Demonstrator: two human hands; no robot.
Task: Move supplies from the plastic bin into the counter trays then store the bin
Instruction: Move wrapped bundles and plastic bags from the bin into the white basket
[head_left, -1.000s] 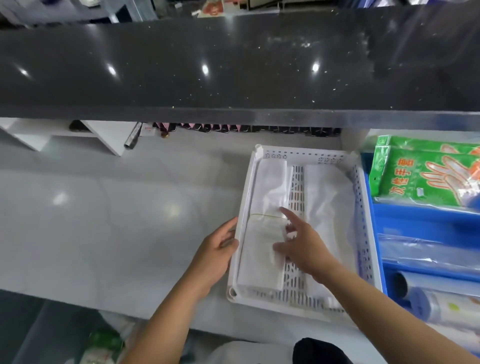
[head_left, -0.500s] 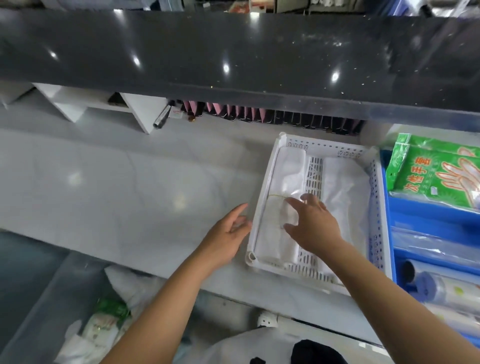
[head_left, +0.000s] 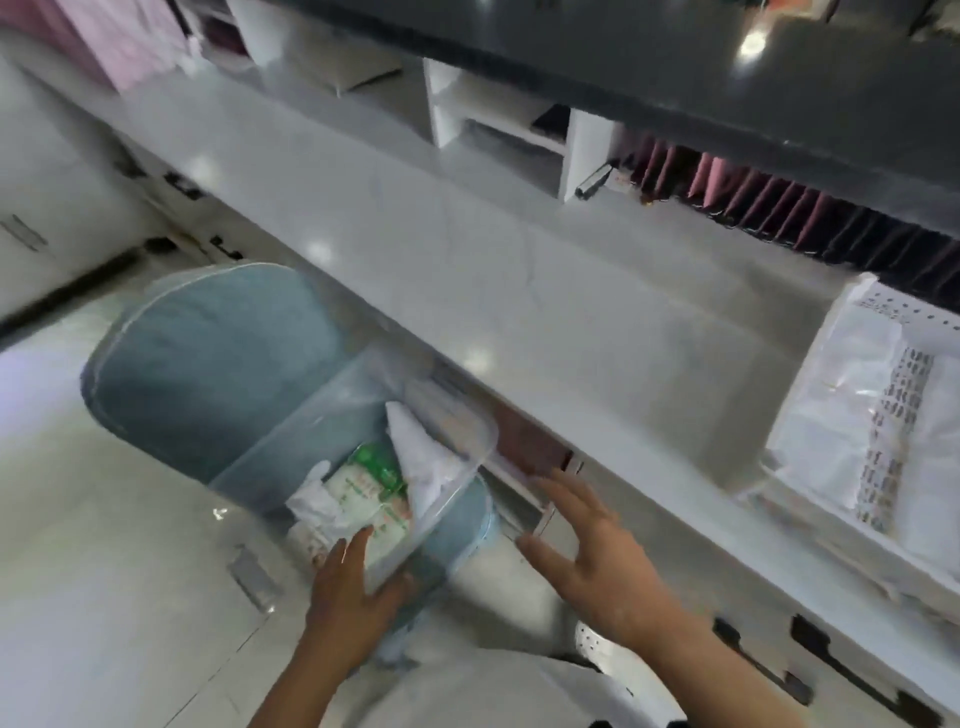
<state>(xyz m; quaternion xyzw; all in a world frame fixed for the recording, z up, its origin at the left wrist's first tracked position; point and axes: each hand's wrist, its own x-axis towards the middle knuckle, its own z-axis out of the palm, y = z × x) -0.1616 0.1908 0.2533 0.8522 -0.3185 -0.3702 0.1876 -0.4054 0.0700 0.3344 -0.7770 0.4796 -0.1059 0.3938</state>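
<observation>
A clear plastic bin sits on a blue cushioned seat below the counter's front edge. Inside it lie a green-and-white packet and white folded bags. My left hand is at the bin's near corner, with fingers reaching over the rim towards the packet and the thumb outside the wall. My right hand hovers to the right of the bin with fingers spread, holding nothing. The white perforated tray with white bags in it stands on the counter at the far right.
The pale counter runs diagonally across the view under a dark upper ledge. White shelf dividers and a row of pink and dark folders stand at its back. Cabinet fronts with dark handles lie below at the right.
My view has swung left and down from the tray to the bin. Both hands have left the white tray and dropped below the counter edge, the left one to the bin.
</observation>
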